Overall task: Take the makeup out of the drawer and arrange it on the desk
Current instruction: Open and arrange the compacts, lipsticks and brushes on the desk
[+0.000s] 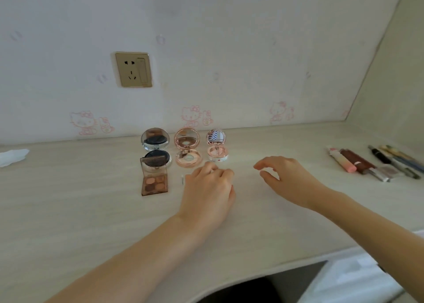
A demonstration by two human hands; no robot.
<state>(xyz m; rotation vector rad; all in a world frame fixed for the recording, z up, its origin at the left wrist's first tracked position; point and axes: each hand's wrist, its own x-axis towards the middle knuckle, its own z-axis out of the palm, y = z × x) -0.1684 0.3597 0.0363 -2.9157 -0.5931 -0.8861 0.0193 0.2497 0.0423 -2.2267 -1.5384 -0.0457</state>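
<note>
Covering most of a small pale item (183, 179) on the light wood-grain desk (68, 211), the left hand (210, 188) lies knuckles-up with its fingers curled down over it; only a whitish sliver shows at the hand's left side, so what the item is cannot be told. The right hand (286, 178) hovers just right of it, fingers loosely bent with thumb and forefinger apart, holding nothing. Behind the hands three opened compacts stand in a row near the wall: a round black-and-silver cushion compact (156, 147), a round rose-gold compact (187, 149) and a smaller pink-and-white compact (216, 147), all with mirrored lids upright. A square brown four-pan eyeshadow palette (154, 178) sits open in front of the black one, touching it. Far right, a group of lipstick tubes and pencils (376, 162) lies side by side, partly cut off by the frame edge. A crumpled white tissue (12, 157) is cut off at the left edge. Bare desktop stretches between the right hand and the tubes. No label is legible; the cartoon-cat wallpaper (192, 115) carries a gold wall socket (133, 69).
</note>
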